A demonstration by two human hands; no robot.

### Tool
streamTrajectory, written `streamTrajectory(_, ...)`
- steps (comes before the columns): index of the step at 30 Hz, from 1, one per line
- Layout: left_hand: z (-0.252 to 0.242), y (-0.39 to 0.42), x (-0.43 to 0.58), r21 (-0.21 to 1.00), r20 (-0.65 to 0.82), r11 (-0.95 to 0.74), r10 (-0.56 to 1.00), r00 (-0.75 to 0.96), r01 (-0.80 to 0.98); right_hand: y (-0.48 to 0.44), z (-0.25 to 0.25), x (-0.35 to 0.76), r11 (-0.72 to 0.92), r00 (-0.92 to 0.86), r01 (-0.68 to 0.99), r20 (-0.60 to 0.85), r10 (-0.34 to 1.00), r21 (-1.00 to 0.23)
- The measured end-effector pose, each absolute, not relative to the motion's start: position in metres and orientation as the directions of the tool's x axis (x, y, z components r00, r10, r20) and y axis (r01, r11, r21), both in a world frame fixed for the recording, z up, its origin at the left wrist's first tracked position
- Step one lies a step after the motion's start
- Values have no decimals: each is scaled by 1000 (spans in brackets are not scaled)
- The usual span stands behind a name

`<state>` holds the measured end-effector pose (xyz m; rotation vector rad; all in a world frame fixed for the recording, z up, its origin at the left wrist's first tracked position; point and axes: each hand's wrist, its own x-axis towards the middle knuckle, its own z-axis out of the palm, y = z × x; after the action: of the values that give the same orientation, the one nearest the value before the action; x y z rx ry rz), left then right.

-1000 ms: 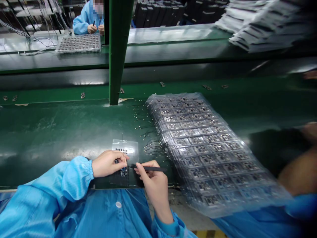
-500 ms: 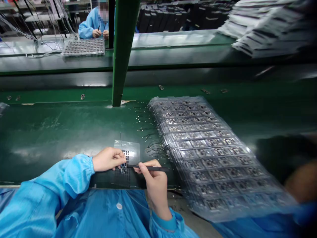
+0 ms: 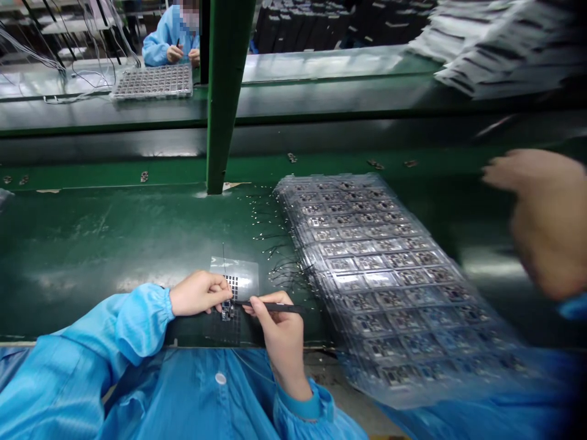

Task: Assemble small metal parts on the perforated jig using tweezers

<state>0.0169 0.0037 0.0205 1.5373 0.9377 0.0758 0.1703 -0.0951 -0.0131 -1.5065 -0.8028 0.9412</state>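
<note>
My left hand (image 3: 199,294) is closed in a pinch at a small circuit board (image 3: 226,313), its fingertips covering part of it. The board lies over a clear sheet (image 3: 247,269) that carries rows of black squares. A thin dark wire (image 3: 224,256) sticks up beyond my left fingertips. My right hand (image 3: 280,327) is closed around black tweezers (image 3: 288,308), whose tip points left at the board beside my left fingers. Whether the tip grips anything is too small to tell.
To the right stand stacked clear trays (image 3: 376,263) of circuit boards. Thin wires (image 3: 275,244) lie along their left side. A green post (image 3: 224,104) rises ahead. Another person's blurred hand (image 3: 545,214) is at the right; a co-worker (image 3: 165,40) sits across the line.
Another person's hand has come up into view over the right side. The small boards on the far green strip have shifted slightly left. My right hand and the tweezers have moved slightly left.
</note>
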Motion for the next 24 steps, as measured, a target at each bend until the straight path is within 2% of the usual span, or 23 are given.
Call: streamTrajectory(24,22,4,17,856,-470,119,584,662,503,-96,-16,170,-133,439,11,-115,891,-991)
